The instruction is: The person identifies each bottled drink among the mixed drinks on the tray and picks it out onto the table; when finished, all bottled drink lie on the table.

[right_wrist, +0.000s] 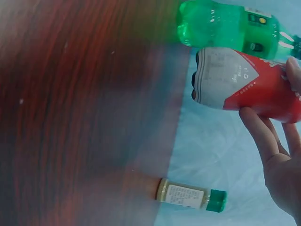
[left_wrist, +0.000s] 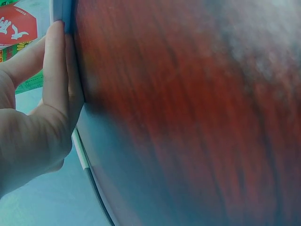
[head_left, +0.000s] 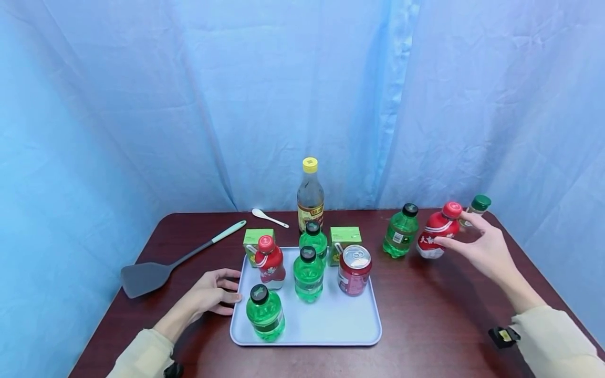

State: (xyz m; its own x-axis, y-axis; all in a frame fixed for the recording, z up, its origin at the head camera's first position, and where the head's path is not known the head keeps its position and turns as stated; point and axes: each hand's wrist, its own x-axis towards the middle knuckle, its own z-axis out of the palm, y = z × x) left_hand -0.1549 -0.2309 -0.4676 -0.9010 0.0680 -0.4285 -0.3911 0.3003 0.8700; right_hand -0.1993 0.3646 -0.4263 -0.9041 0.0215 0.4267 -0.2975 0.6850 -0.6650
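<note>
My right hand (head_left: 487,252) grips a red bottle (head_left: 437,233) with a red cap and a pale base. The bottle leans; whether its base touches the table, I cannot tell. Beside it stands a green bottle (head_left: 400,233) with a black cap. At the left rim of the pale tray (head_left: 335,325), my left hand (head_left: 212,294) rests its fingers against the edge. On the tray stand several black-capped green bottles (head_left: 309,275), another red bottle (head_left: 270,265) and a red can (head_left: 354,270). Two green drink cartons (head_left: 345,239) are at its back.
A grey spatula (head_left: 146,278) lies at the left, with a white spoon (head_left: 269,218) near the back edge. Behind the tray stands a yellow-capped glass bottle (head_left: 310,197). A green-capped spice jar (right_wrist: 186,195) is at the table's back right. Blue curtain (head_left: 283,105) surrounds the table.
</note>
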